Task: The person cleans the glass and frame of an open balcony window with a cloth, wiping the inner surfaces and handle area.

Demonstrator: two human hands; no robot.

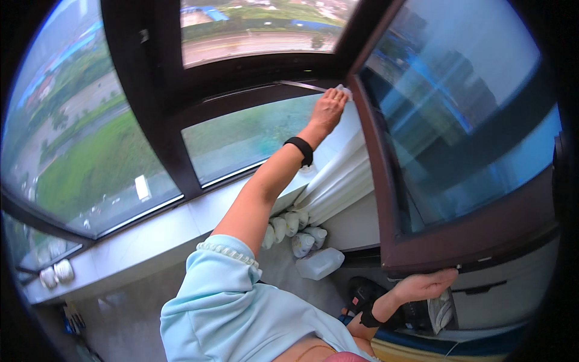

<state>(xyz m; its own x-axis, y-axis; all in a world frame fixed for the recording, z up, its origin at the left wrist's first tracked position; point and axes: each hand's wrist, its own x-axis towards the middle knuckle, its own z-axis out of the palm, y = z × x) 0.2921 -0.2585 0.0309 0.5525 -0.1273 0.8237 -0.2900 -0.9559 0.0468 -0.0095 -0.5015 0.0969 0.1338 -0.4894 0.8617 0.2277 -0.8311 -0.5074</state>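
Note:
My left hand point(329, 108), with a ring on one finger, holds a small white cloth point(344, 92) against the window frame's inner corner. Beside it, a thin metal window stay point(302, 85) runs along the dark lower frame. The window sash point(470, 244), dark brown with a large glass pane point(452, 117), stands swung inward at the right. My right hand point(425, 286) touches the sash's near edge, fingers stretched out and close together; whether it grips the edge cannot be made out.
A pale sill point(167, 226) runs under the windows, with white rolls point(63, 270) at its left end. Below a white curtain point(337, 181) stand several white bottles and a translucent jug point(320, 263) on the grey floor. Drawers point(479, 294) and a black bag or shoe are at the lower right.

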